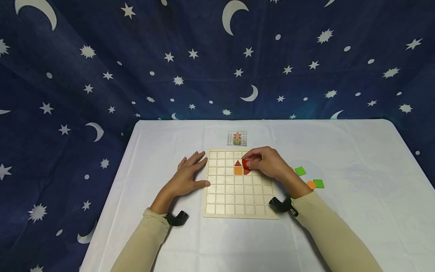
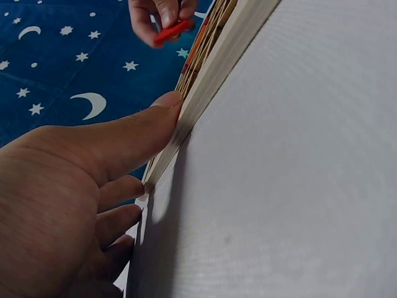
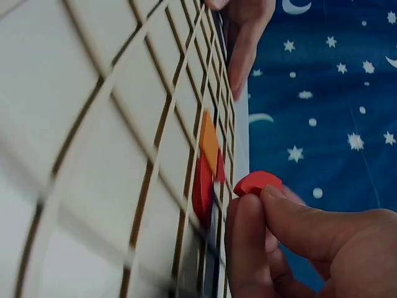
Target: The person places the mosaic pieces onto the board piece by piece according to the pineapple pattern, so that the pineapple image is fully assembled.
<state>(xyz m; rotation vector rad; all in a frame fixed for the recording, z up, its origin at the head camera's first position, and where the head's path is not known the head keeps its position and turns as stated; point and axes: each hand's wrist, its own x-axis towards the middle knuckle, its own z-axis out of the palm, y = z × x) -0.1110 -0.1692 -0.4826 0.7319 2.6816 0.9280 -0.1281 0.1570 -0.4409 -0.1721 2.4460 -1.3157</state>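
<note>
A pale wooden grid board (image 1: 221, 189) lies flat on the white table. My right hand (image 1: 266, 162) is over its upper right part, pinching a red piece with a curved edge (image 3: 257, 181) between thumb and fingers. Just beneath, in the grid, sit an orange square (image 1: 238, 171), a small red triangle (image 1: 238, 163) above it, and another red curved piece (image 1: 246, 171) to its right, partly covered in the head view. My left hand (image 1: 187, 177) is spread at the board's left side, its thumb touching the edge.
Beyond the board lies a small card (image 1: 237, 138) printed with a coloured grid pattern. Right of the board, near my right forearm, are green squares (image 1: 318, 183) and an orange round piece (image 1: 311, 185). A dark blue cloth (image 1: 204, 56) with moons and stars hangs behind the table.
</note>
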